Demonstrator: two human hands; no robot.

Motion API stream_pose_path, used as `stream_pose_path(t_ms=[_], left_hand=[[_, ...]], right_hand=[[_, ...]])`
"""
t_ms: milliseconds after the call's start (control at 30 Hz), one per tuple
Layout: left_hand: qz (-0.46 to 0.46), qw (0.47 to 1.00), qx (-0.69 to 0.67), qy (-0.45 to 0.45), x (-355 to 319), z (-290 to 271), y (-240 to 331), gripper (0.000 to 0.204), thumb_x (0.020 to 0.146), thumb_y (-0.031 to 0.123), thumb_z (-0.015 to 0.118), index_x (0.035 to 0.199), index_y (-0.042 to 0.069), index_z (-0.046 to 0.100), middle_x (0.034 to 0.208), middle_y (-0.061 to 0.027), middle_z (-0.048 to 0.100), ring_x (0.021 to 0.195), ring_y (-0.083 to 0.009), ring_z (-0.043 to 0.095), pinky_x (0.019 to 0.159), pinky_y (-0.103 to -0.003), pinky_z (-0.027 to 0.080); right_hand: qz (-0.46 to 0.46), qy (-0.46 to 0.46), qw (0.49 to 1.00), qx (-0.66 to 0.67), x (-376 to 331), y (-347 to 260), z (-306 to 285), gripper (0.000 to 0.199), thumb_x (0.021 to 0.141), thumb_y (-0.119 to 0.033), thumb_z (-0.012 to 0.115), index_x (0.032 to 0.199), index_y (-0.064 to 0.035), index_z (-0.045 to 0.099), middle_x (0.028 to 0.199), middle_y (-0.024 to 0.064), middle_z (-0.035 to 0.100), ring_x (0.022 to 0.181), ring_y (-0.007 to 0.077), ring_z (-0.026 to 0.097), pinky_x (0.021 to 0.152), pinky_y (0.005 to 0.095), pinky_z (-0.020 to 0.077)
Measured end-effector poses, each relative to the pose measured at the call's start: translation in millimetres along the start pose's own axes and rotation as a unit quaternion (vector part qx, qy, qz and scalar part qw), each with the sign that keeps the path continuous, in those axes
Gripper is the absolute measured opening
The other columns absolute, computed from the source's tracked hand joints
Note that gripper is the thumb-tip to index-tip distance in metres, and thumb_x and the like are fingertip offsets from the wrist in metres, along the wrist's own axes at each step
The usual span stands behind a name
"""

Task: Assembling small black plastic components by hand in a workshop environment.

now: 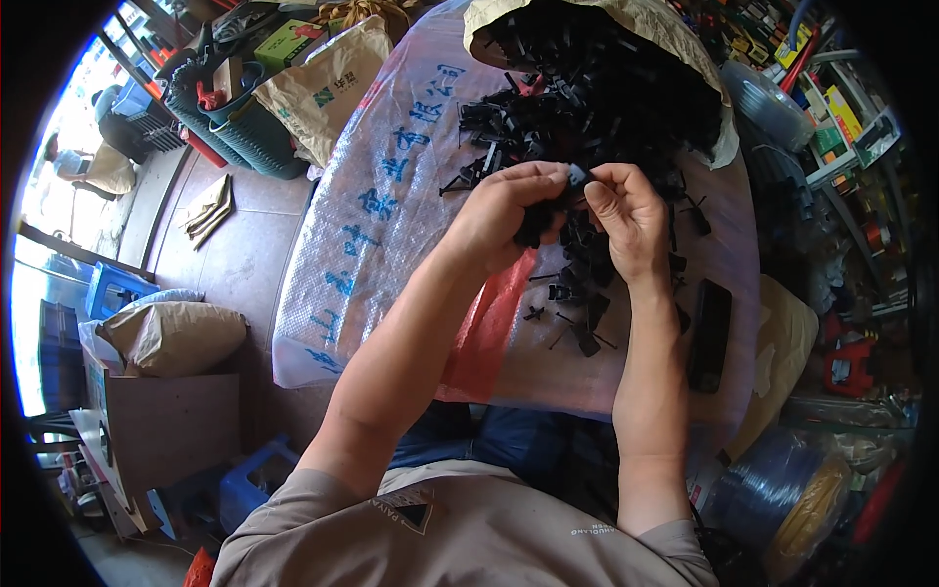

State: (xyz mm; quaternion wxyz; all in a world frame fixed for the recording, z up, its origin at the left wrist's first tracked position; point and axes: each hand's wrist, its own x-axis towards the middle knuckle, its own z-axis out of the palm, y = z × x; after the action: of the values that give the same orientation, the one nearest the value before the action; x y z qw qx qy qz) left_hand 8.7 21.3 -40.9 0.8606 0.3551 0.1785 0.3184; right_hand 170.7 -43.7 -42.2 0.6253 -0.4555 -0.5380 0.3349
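My left hand (504, 210) and my right hand (631, 220) meet over the middle of a table covered with a white woven plastic sheet (372, 245). Between their fingertips is a small black plastic part (577, 177), pinched from both sides. More black pieces (533, 225) show under the left fingers, seemingly cupped in that palm. Beyond the hands spreads a heap of black plastic parts (597, 93), spilling from the mouth of a brown paper sack (685, 44). Several loose parts with thin prongs (585, 338) lie on the sheet below my hands.
A black phone-like slab (711, 333) lies right of my right forearm. Crowded shelves (851, 127) and a wrapped coil (782, 499) flank the right side. To the left stand a paper bag (328, 93), a dark green basket (249, 132) and a full sack (176, 338) on a box.
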Motion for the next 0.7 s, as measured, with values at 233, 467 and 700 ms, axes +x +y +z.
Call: stream_pose_path(t_ms=[233, 467, 700], left_hand=[[0.117, 0.917, 0.380, 0.019, -4, 4, -4, 0.036, 0.089, 0.018, 0.064, 0.116, -0.005, 0.059, 0.091, -0.0074, 0.065, 0.077, -0.0077, 0.056, 0.068, -0.023, 0.046], [0.125, 0.883, 0.452, -0.014, -6, 4, -5, 0.036, 0.087, 0.016, 0.060, 0.117, -0.005, 0.058, 0.086, -0.0060, 0.064, 0.075, -0.0103, 0.057, 0.068, -0.025, 0.048], [0.068, 0.988, 0.141, -0.013, -3, -16, 16, 0.028, 0.084, 0.012, 0.054, 0.107, -0.003, 0.061, 0.075, -0.0119, 0.065, 0.063, -0.0158, 0.061, 0.057, -0.028, 0.050]], right_hand=[[-0.012, 0.022, 0.984, -0.177, 0, -4, -6, 0.022, 0.090, -0.023, 0.067, 0.083, -0.0029, 0.062, 0.063, -0.0046, 0.053, 0.058, 0.0037, 0.048, 0.052, 0.0198, 0.0390], [0.123, -0.109, 0.984, -0.067, -2, -12, -17, 0.006, 0.086, -0.004, 0.058, 0.081, -0.0030, 0.059, 0.061, -0.0035, 0.051, 0.051, 0.0025, 0.044, 0.046, 0.0184, 0.0337], [0.072, -0.066, 0.995, 0.000, -2, -7, 8, 0.008, 0.091, -0.010, 0.060, 0.090, -0.0029, 0.061, 0.067, -0.0021, 0.057, 0.057, 0.0025, 0.048, 0.051, 0.0173, 0.0375]])
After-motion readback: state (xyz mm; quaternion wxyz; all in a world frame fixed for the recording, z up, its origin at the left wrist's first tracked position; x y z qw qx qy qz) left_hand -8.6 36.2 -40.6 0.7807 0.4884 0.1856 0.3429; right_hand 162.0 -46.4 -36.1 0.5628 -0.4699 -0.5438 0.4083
